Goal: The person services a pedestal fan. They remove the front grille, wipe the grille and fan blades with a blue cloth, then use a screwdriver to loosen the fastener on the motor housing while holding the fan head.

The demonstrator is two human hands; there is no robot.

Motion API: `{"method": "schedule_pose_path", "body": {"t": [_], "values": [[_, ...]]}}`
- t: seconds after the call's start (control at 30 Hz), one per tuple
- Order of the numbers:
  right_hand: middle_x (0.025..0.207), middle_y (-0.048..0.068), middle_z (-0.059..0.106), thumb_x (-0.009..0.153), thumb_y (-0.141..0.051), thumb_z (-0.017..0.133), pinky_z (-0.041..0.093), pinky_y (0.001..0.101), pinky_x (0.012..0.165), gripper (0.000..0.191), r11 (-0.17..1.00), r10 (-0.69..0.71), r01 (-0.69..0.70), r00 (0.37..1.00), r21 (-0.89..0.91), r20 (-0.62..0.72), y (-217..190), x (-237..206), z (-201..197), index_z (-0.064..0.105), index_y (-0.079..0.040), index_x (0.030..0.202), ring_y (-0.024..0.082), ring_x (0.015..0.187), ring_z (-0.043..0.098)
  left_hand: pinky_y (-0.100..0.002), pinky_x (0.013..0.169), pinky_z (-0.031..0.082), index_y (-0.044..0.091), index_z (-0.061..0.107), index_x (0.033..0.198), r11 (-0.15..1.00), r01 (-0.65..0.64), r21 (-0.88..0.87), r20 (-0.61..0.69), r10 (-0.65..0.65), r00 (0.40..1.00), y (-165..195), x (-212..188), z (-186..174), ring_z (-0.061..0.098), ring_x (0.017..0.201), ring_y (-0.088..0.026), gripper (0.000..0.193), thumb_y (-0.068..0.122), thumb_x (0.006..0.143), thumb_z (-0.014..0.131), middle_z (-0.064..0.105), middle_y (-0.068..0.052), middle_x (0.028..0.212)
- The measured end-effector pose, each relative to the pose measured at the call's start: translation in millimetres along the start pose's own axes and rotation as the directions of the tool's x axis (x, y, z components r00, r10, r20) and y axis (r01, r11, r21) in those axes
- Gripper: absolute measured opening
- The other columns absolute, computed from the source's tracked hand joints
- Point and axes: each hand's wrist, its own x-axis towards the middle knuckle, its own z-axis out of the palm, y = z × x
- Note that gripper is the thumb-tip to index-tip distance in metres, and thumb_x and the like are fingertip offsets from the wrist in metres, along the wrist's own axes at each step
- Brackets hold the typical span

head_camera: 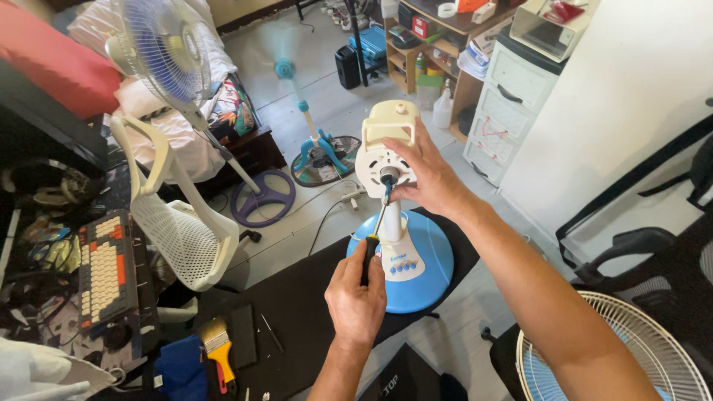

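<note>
Left hand: the left hand [355, 293] is wrapped tight around the black-and-yellow handle of the screwdriver [376, 234], at 6 o'clock from the motor head
Right hand: the right hand [425, 174] clasps the cream fan motor housing [386, 152] from its 3 o'clock side, fingers spread over the front plate
Tool tip: the blade meets the housing by the shaft hub [389, 175]; the exact seat is too small to tell
Fan: stripped of blade and guard, upright on its blue round base [431, 278] on the black mat [297, 304]
Slip risk: if the tip rides out, it could jab the steadying fingers just beside it
Tip-over risk: a hard push toward 12 o'clock could rock the tall stand
Clutter: the paintbrush [217, 345] lies at 8 o'clock, well apart
</note>
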Motion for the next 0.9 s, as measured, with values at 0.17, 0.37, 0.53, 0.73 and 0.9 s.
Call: {"method": "schedule_pose_path", "body": {"t": [0.17, 0.37, 0.53, 0.73, 0.9], "values": [[0.175, 0.035, 0.014, 0.057, -0.010, 0.105, 0.043, 0.0518, 0.126, 0.117, 0.999, 0.024, -0.025, 1.000, 0.020, 0.014, 9, -2, -2, 0.047, -0.023, 0.159, 0.052, 0.163, 0.026, -0.038, 0.061, 0.058, -0.001, 0.077, 0.125, 1.000, 0.013, 0.001, -0.041, -0.012, 0.999, 7, -9, 10, 0.073, 0.069, -0.026, 0.033, 0.010, 0.094, 0.079, 0.076, -0.015, 0.091], [0.173, 0.038, 0.014, 0.058, -0.015, 0.106, 0.039, 0.0538, 0.127, 0.116, 1.000, 0.016, -0.016, 1.000, 0.006, 0.010, 12, -3, -4, 0.046, -0.021, 0.158, 0.057, 0.162, 0.020, -0.037, 0.063, 0.059, 0.000, 0.078, 0.124, 0.998, 0.051, 0.025, -0.088, -0.049, 0.995, 15, -19, 23, 0.075, 0.071, -0.026, 0.033, 0.010, 0.093, 0.079, 0.077, -0.014, 0.094], [0.173, 0.038, 0.013, 0.058, -0.016, 0.105, 0.041, 0.0518, 0.125, 0.114, 0.999, 0.044, -0.044, 0.999, 0.020, 0.014, 9, 0, -7, 0.048, -0.021, 0.157, 0.056, 0.161, 0.024, -0.038, 0.065, 0.060, -0.001, 0.077, 0.125, 0.997, 0.069, 0.015, -0.108, -0.067, 0.992, 19, -20, 29, 0.075, 0.072, -0.027, 0.033, 0.011, 0.094, 0.078, 0.077, -0.015, 0.094], [0.173, 0.038, 0.015, 0.056, -0.013, 0.105, 0.039, 0.0517, 0.126, 0.115, 0.999, 0.035, -0.035, 0.999, 0.021, 0.004, 5, 2, -10, 0.050, -0.020, 0.157, 0.057, 0.160, 0.025, -0.039, 0.064, 0.059, 0.000, 0.078, 0.124, 0.991, 0.123, 0.043, -0.103, -0.118, 0.988, 24, -20, 33, 0.075, 0.071, -0.029, 0.033, 0.013, 0.094, 0.078, 0.077, -0.015, 0.092], [0.171, 0.039, 0.017, 0.055, -0.013, 0.105, 0.037, 0.0523, 0.126, 0.116, 1.000, 0.023, -0.023, 1.000, 0.007, -0.002, 6, 4, -11, 0.049, -0.020, 0.157, 0.057, 0.160, 0.024, -0.039, 0.063, 0.059, 0.000, 0.078, 0.124, 0.991, 0.123, 0.061, -0.118, -0.115, 0.986, 29, -19, 35, 0.076, 0.071, -0.029, 0.033, 0.014, 0.094, 0.077, 0.078, -0.015, 0.092]]}}
